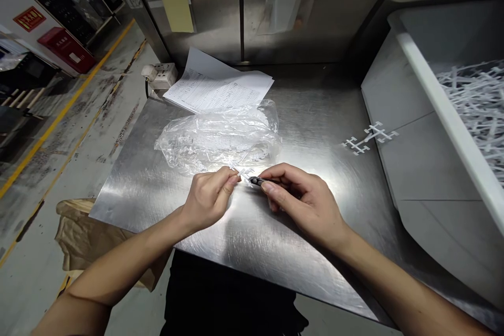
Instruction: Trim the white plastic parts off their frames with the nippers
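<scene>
My left hand (212,194) pinches a small white plastic sprue (244,172) above the steel table (252,236). Closed around a pair of dark nippers (256,181), my right hand (301,197) brings their tip up against the sprue's right side. Whether the jaws are closed on the plastic is too small to tell. Just beyond both hands lies a clear plastic bag (220,134) with small white parts in it. Another white branched sprue (370,138) is to the right, by the grey bin.
A large grey bin (421,168) full of white sprues (476,110) stands on the right. Printed sheets (220,81) and a power socket (163,76) are at the back. On the floor at left sits a brown paper bag (90,236).
</scene>
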The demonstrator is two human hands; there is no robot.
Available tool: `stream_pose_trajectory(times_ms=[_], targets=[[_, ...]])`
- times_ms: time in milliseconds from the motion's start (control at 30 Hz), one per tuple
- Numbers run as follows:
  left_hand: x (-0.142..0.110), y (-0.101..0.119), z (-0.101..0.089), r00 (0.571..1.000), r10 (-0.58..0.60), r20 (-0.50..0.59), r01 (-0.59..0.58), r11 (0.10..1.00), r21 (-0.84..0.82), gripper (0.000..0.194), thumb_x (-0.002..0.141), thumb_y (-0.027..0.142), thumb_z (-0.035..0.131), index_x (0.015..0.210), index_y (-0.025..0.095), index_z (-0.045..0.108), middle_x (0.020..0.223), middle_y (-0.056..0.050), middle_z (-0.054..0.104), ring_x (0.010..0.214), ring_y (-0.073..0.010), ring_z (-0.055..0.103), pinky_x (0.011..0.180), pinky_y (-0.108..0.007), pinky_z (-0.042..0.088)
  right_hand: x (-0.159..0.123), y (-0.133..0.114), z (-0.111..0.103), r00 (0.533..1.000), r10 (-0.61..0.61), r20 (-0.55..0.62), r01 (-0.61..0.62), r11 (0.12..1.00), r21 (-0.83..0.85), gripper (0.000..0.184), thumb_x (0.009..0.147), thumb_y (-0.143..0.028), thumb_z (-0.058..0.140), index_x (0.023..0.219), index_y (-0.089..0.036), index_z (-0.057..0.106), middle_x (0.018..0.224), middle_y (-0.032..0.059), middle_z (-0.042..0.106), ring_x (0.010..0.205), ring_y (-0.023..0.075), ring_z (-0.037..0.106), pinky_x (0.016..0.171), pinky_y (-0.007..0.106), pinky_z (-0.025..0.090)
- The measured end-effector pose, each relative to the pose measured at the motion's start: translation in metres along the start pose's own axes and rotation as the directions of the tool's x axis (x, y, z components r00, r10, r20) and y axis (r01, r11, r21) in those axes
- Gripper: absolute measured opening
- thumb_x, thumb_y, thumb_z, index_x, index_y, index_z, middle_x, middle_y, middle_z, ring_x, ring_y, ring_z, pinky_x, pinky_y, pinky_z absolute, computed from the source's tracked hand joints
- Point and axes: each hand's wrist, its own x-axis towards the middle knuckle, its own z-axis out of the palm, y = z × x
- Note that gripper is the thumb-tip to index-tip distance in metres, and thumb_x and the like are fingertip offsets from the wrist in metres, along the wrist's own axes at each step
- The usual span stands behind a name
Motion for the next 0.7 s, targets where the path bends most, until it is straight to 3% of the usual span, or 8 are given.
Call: stream_pose_trajectory(times_ms=[167, 467, 700], targets=[[0.0008, -0.0002, 0.0003, 0.999, 0.038, -0.012, -0.037, 0.999, 0.038, 0.022, 0.114, 0.021, 0.052, 0.096, 0.018, 0.064, 0.07, 0.004, 0.061, 0.057, -0.0085, 0.055, 0.057, -0.022, 0.04, 0.0008, 0.0027, 0.0, 1.0, -0.013, 0.015, 0.013, 1.0, -0.025, 0.019, 0.102, -0.041, 0.075, 0.105, -0.023, 0.079, 0.092, 0.0053, 0.079, 0.081, 0.0213, 0.072, 0.063, 0.033, 0.052], [0.0019, -0.0036, 0.0025, 0.991, 0.128, -0.041, -0.122, 0.986, 0.115, 0.022, 0.113, 0.019, 0.051, 0.096, 0.018, 0.066, 0.07, 0.003, 0.062, 0.055, -0.0096, 0.055, 0.053, -0.023, 0.037, -0.002, 0.0019, 0.0001, 0.999, -0.052, 0.016, 0.053, 0.994, -0.096, 0.018, 0.104, -0.041, 0.075, 0.108, -0.025, 0.08, 0.082, 0.0023, 0.076, 0.071, 0.0202, 0.07, 0.061, 0.033, 0.052], [0.0004, -0.0036, 0.0047, 0.986, 0.164, -0.025, -0.152, 0.955, 0.255, 0.02, 0.112, 0.018, 0.051, 0.1, 0.018, 0.067, 0.07, 0.002, 0.067, 0.055, -0.0112, 0.057, 0.055, -0.026, 0.039, -0.005, 0.0029, 0.0086, 0.998, 0.056, 0.014, -0.056, 0.998, 0.036, 0.023, 0.106, -0.043, 0.071, 0.099, -0.022, 0.075, 0.066, -0.0027, 0.065, 0.054, 0.0142, 0.059, 0.053, 0.03, 0.045]])
